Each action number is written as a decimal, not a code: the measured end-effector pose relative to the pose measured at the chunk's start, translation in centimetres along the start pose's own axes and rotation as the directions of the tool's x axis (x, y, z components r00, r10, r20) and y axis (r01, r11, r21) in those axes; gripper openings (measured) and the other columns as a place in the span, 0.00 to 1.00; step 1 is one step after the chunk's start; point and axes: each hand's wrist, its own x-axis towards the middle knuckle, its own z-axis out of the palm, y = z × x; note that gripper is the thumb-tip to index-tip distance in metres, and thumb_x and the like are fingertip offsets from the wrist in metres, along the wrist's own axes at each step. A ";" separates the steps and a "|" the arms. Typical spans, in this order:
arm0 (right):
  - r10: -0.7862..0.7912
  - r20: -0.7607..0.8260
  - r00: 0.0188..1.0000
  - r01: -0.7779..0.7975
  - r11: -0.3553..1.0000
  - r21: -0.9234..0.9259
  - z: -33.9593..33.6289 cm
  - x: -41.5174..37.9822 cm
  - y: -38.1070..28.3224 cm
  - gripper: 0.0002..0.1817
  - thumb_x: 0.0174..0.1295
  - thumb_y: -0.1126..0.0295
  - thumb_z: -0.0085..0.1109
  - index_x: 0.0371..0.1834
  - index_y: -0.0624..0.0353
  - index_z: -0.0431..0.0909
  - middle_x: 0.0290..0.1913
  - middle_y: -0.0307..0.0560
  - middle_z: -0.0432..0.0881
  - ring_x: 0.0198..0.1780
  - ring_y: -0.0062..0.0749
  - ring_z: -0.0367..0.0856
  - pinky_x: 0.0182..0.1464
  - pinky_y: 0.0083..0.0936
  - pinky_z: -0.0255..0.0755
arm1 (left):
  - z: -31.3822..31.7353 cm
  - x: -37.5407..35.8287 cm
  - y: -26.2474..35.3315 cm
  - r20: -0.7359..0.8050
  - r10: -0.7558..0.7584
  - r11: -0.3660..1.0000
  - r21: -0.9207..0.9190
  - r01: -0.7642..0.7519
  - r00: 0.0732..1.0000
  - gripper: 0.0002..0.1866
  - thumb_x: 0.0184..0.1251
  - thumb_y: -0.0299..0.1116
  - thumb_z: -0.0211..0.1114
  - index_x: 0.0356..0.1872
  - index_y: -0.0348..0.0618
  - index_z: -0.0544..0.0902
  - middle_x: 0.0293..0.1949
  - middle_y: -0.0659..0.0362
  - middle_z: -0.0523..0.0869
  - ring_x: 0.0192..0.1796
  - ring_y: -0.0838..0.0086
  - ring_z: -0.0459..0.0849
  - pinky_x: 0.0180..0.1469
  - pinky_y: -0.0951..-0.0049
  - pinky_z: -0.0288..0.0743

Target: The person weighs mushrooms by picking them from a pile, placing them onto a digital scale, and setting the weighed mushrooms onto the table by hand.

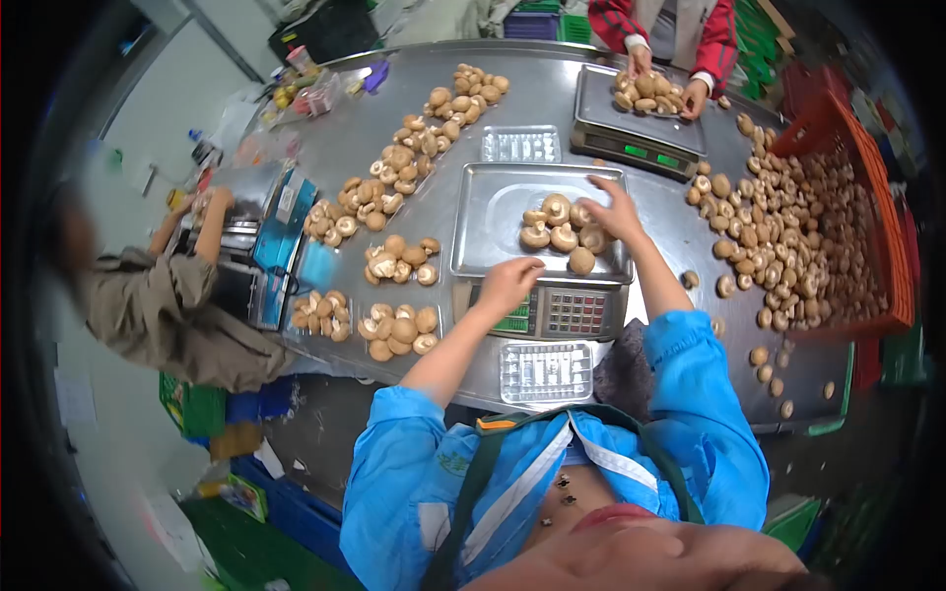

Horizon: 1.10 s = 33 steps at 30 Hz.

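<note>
A scale [581,311] with a keypad and green display stands in front of me, a metal tray [483,212] on top. Several brown mushrooms [557,209] with pale stems are grouped in the tray's right half. My right hand [616,215] is over the right side of this group, fingers spread and closest to the rightmost mushrooms. At the tray's near edge is my left hand [509,284], its fingers loosely bent and no mushroom showing in them. Clear plastic punnets lie beyond the tray [520,144] and in front of the scale [545,372].
Mushroom-filled punnets [398,330] line the table's left side. A large mushroom pile [778,236] spills from an orange crate [877,197] on the right. Across the table, a person's hands [695,98] handle mushrooms on another scale [636,148]. Another person [168,295] works by a blue machine [281,222].
</note>
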 end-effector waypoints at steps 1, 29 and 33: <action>0.042 -0.159 0.986 -0.044 0.999 -0.009 -0.9 -1.7 0.7 0.26 0.50 0.63 0.65 0.53 0.58 0.73 0.52 0.52 0.76 0.57 0.43 0.72 0.59 0.33 0.63 | -1.3 0.1 -0.8 -0.084 0.041 0.999 -0.017 -0.042 0.996 0.12 0.56 0.31 0.63 0.42 0.40 0.80 0.37 0.55 0.83 0.37 0.64 0.81 0.40 0.70 0.74; -0.097 0.010 0.995 0.091 0.884 -0.459 2.4 -5.9 -3.3 0.29 0.53 0.62 0.61 0.60 0.56 0.67 0.60 0.53 0.67 0.66 0.48 0.58 0.64 0.44 0.50 | 2.8 14.0 -4.5 0.272 0.279 0.936 0.138 -0.324 0.921 0.20 0.65 0.37 0.52 0.56 0.40 0.72 0.56 0.48 0.75 0.62 0.58 0.69 0.61 0.65 0.63; -0.108 -0.007 0.994 0.094 0.891 -0.444 2.9 -6.4 -3.3 0.35 0.51 0.59 0.61 0.64 0.55 0.62 0.63 0.52 0.63 0.66 0.48 0.56 0.65 0.46 0.48 | 3.5 12.4 -4.6 0.289 0.193 0.981 -0.062 -0.183 0.938 0.23 0.65 0.39 0.51 0.58 0.38 0.69 0.59 0.48 0.70 0.65 0.56 0.63 0.64 0.60 0.57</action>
